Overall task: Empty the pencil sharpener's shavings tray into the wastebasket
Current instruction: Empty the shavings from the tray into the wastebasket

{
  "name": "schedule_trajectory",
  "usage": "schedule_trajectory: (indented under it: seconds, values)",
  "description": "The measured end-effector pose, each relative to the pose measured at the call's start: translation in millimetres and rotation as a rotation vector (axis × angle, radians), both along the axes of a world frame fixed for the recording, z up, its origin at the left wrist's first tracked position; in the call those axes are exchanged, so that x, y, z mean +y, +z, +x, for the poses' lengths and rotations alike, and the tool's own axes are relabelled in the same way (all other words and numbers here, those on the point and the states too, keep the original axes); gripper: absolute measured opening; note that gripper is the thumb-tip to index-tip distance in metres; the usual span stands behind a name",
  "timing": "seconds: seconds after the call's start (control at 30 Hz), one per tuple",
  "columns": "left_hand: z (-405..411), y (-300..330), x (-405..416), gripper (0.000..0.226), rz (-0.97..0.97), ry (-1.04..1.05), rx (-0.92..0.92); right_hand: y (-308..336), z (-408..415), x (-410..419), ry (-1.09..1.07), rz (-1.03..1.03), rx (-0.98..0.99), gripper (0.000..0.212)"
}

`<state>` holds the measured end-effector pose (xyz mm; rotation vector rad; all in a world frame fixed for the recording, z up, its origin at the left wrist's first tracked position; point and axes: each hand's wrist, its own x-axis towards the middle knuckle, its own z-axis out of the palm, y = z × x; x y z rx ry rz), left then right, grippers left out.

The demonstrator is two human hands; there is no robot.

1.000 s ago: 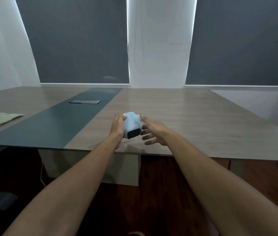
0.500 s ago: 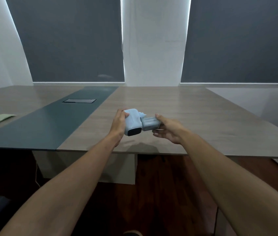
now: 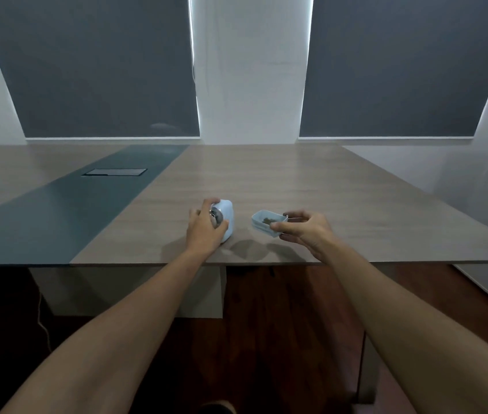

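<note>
1. Where the table [image 3: 296, 186] ends at its near edge, both task items are found; no wastebasket is in view.
2. The sharpener body [image 3: 226, 218] is gripped by the left hand [image 3: 205, 231], fingers curled around it.
3. The shavings tray [image 3: 268, 223], right of the body and apart from it, is pinched at its near right end by the right hand [image 3: 305, 231].
4. The tray is judged light, rigid and smooth; it should be kept level, since the loose shavings [image 3: 266, 221] spill easily.

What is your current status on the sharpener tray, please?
Left hand gripping the sharpener on the table. Right hand holding the tray clear, shavings inside. Wastebasket not in view. Nothing in the way.
</note>
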<state>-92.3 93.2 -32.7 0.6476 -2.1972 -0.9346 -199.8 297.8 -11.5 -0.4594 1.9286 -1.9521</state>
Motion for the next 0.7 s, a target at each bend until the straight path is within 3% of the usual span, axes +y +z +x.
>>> schedule_trajectory:
  seconds: [0.27, 0.47, 0.7]
  values:
    - [-1.1, 18.6, 10.5, 0.069, -0.147, 0.066, -0.096, 8.2, 0.1, 32.6, -0.039, 0.047, 0.071, 0.059]
    - [-23.8, 55.0, 65.2, 0.050, -0.393, 0.026, 0.082, 28.4, 3.2, 93.0, -0.141, 0.017, 0.059, 0.056]
    - [-59.5, 51.2, 188.9, 0.040, -0.248, -0.239, 0.119, 28.9, 13.3, 203.0, -0.337, 0.029, 0.048, 0.051]
